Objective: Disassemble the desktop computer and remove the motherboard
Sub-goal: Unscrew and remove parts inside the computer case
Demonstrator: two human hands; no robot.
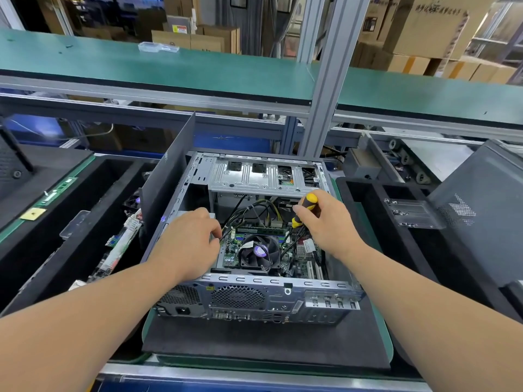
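The motherboard (254,250) lies inside the open computer case (283,287) (fan (259,251) on top), between both hands. The left hand (192,244) pinches cables (246,213); the right hand (325,224) grips a yellow screwdriver (305,207) just above.

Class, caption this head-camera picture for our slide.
Right hand grips a screwdriver while left hand reaches among cables inside the open computer case.

The left hand (190,241) hides its fingertips; the screwdriver (304,209) tip is lost among cables (256,210)
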